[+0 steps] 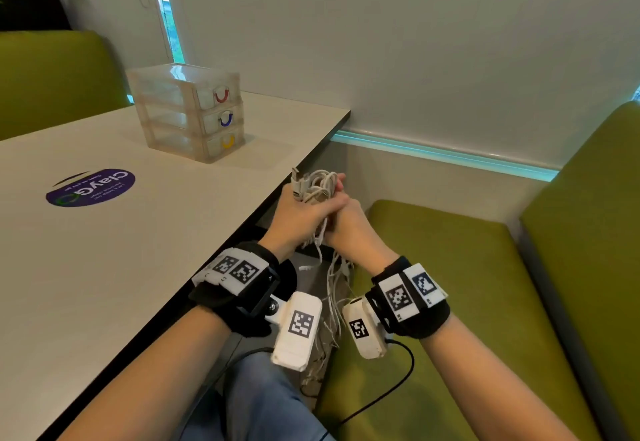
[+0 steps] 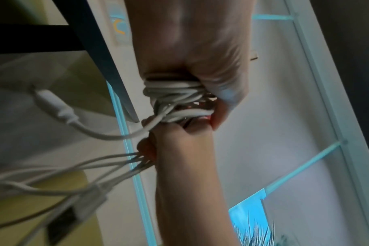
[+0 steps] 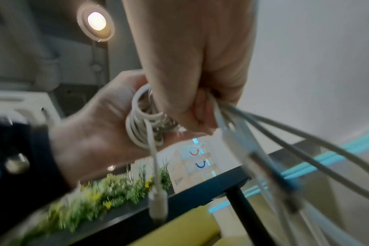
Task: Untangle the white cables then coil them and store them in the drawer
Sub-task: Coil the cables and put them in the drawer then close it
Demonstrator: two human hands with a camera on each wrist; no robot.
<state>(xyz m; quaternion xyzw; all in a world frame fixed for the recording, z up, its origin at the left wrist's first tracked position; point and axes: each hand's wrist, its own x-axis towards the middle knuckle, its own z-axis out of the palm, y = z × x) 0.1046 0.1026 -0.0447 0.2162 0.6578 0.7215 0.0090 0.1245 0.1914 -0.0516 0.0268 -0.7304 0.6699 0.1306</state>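
Both hands meet just off the table's right edge, over my lap. My left hand grips a coiled bundle of white cables, with plug ends sticking up from it. In the left wrist view the coil is wrapped inside that hand's curled fingers. My right hand presses against the left and grips several loose cable strands that trail down toward the seat. One plug dangles free. The clear three-drawer unit stands on the table, all drawers closed.
The white table carries a purple round sticker. A green bench seat runs on the right, against a white wall. A black lead runs from the right wrist unit across my lap.
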